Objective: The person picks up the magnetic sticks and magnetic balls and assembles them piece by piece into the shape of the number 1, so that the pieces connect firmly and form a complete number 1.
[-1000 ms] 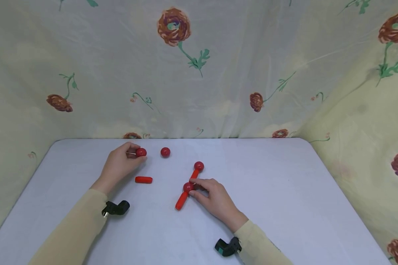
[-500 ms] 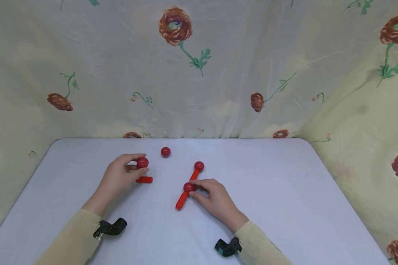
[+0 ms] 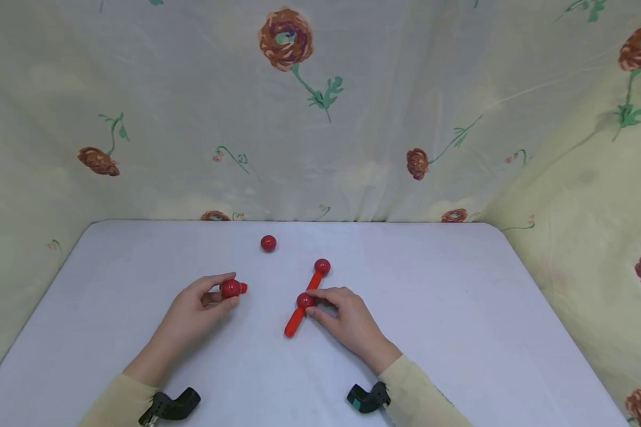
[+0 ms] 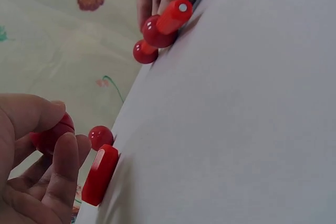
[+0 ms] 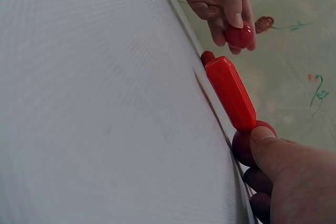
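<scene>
My left hand (image 3: 194,311) pinches a glossy red ball (image 3: 231,289) between thumb and fingers. In the head view the ball covers most of a loose orange-red faceted stick (image 3: 244,287); the left wrist view shows this stick (image 4: 101,174) lying on the table, apart from the ball. With thumb and fingers my right hand (image 3: 349,320) holds the middle ball (image 3: 305,300) of a joined row. A near stick (image 3: 294,323) and a far stick (image 3: 314,280) meet that ball, and an end ball (image 3: 322,267) tops the far stick. A silvery disc (image 4: 182,8) marks the near stick's free end.
Another loose red ball (image 3: 268,243) rests near the back of the white table (image 3: 432,308). Behind the table hangs a flower-patterned cloth (image 3: 363,118). A black wrist camera (image 3: 171,405) is on the left sleeve, another black camera (image 3: 368,397) on the right.
My left hand has drawn the ball toward the person, from near the table's back to over the loose stick. The right hand and the joined row stay in place.
</scene>
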Action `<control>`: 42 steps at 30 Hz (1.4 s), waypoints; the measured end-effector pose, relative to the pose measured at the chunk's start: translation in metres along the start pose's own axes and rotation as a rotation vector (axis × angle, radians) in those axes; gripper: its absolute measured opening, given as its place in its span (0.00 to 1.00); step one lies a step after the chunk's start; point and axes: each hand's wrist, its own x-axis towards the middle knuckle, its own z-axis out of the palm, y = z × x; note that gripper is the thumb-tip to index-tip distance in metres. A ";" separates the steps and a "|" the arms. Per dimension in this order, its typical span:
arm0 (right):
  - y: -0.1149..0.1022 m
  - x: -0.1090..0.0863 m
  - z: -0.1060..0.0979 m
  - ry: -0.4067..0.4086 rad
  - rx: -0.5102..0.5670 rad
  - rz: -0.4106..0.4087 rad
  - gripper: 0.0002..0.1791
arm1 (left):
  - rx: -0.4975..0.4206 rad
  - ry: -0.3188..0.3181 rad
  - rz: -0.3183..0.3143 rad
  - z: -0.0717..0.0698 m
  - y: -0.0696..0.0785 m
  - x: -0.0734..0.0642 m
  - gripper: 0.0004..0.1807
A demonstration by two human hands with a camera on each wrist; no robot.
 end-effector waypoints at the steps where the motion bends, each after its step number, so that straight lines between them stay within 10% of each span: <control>1: 0.000 0.000 0.001 0.001 -0.001 0.000 0.21 | -0.004 0.001 -0.003 0.001 -0.001 -0.003 0.29; 24: -0.001 0.003 0.001 0.011 -0.018 -0.001 0.20 | -0.061 -0.008 -0.084 0.036 0.001 -0.029 0.25; 42: -0.002 0.002 0.001 0.013 -0.014 0.023 0.20 | 0.142 -0.043 0.065 0.050 0.000 -0.033 0.26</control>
